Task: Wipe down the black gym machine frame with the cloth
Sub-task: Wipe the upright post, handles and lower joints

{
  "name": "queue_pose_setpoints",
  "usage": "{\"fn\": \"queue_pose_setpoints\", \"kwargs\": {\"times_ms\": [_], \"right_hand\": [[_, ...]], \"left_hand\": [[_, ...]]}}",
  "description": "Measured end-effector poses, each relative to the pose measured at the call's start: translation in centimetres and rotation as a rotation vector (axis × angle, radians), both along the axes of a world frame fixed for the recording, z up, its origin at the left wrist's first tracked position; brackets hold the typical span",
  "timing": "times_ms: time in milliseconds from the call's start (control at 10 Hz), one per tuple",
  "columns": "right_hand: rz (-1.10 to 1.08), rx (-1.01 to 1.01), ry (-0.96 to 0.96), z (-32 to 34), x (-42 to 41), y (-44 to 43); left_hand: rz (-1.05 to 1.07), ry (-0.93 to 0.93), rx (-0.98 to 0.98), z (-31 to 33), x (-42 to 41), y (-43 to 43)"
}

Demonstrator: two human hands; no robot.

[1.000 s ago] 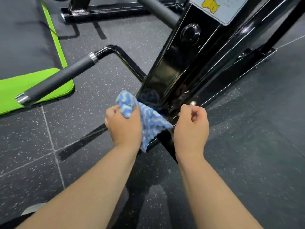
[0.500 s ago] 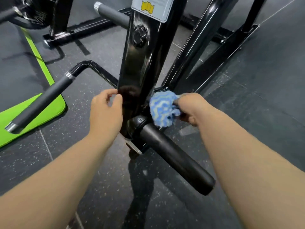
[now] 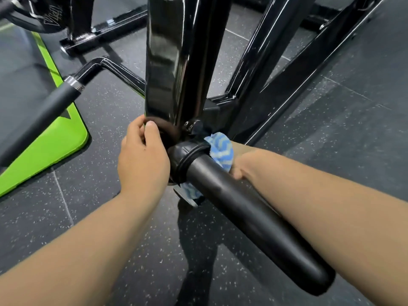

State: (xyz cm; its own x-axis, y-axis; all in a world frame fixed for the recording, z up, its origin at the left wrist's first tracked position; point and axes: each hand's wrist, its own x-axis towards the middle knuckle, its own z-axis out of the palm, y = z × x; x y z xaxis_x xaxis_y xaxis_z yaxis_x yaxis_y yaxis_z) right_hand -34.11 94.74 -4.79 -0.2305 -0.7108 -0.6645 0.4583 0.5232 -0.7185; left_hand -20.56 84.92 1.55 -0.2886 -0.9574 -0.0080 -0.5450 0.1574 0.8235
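Cloth [image 3: 221, 149], blue with pale zigzag stripes, now sits lower than it did half a second ago. Then it was bunched in the open just right of the upright, above the padded roller [image 3: 254, 217]. Now it is tucked behind the roller's ribbed collar at the foot of the black gym machine frame [image 3: 176, 62], 1 fold showing above the roller and another strip below it. The right hand [image 3: 240, 170] has dropped with it and is mostly hidden behind the roller. Its curled knuckles show tight against the bunched cloth, which it grips, but its fingertips cannot be seen. The left hand [image 3: 143, 160] has also slid down the left edge of the upright, and its thumb and forefinger now pinch that edge just above the collar.

The view has closed in on the frame. The white label with the yellow mark, seen earlier at the top of the upright, is out of view. The only writing now is pale lettering on the second machine [image 3: 55, 16] at top left, too blurred to read.

At left, a grey-gripped handle bar [image 3: 44, 115] reaches over a green mat [image 3: 55, 146] on the speckled floor [image 3: 331, 129].
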Motion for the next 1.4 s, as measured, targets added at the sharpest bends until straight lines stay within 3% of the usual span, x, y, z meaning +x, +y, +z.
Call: {"fn": "queue_pose_setpoints", "kwargs": {"times_ms": [100, 200, 300, 400, 500, 600, 700, 800, 900, 1000, 1100, 1200, 1300, 1400], "right_hand": [[-0.091, 0.011, -0.092, 1.0, 0.6, -0.7], [-0.227, -0.231, -0.295, 3.1, 1.5, 0.4], [-0.443, -0.244, -0.075, 4.3, 0.1, 0.2], [-0.606, -0.241, 0.68, 6.3, -2.0, -1.8], [-0.315, -0.306, 1.268, 7.3, -1.0, -3.0], [-0.074, -0.328, 1.245, 7.2, -0.9, -2.9], [-0.02, -0.152, 1.408, 6.2, -3.2, -2.7], [-0.071, -0.115, 1.234, 6.2, -3.3, -3.3], [-0.19, -0.28, 0.74, 7.6, -1.9, -2.9], [-0.062, -0.301, 0.886, 7.9, -1.9, -2.4], [0.207, 0.0, 1.499, 7.2, -3.7, -3.3], [0.188, 0.158, 1.602, 7.3, -4.2, -4.1], [-0.066, -0.052, 0.979, 9.3, -2.7, -4.0], [-0.05, -0.201, 0.759, 11.2, -1.5, -3.5]], "left_hand": [[-0.013, 0.0, -0.012, -0.5, 0.1, -0.4], [-0.053, -0.021, -0.031, -0.4, 0.4, -0.2], [-0.083, -0.022, -0.026, -0.4, 0.5, -0.7], [-0.117, 0.026, -0.068, 0.3, 0.1, -1.0], [-0.154, 0.028, -0.278, 2.3, -1.1, -0.8], [-0.24, 0.17, -0.308, 4.1, -2.5, -1.6], [-0.295, 0.249, -0.227, 4.1, -2.8, -2.3], [-0.304, 0.177, -0.216, 4.2, -2.4, -2.1], [-0.304, 0.18, -0.182, 4.7, -2.5, -2.0], [-0.285, 0.239, -0.18, 4.8, -2.7, -2.3], [-0.298, 0.231, -0.192, 4.7, -2.5, -2.5], [-0.313, 0.154, -0.155, 5.1, -2.2, -2.9], [-0.357, 0.104, -0.125, 5.6, -2.1, -3.0], [-0.378, 0.113, -0.14, 5.8, -1.9, -2.8]]}}
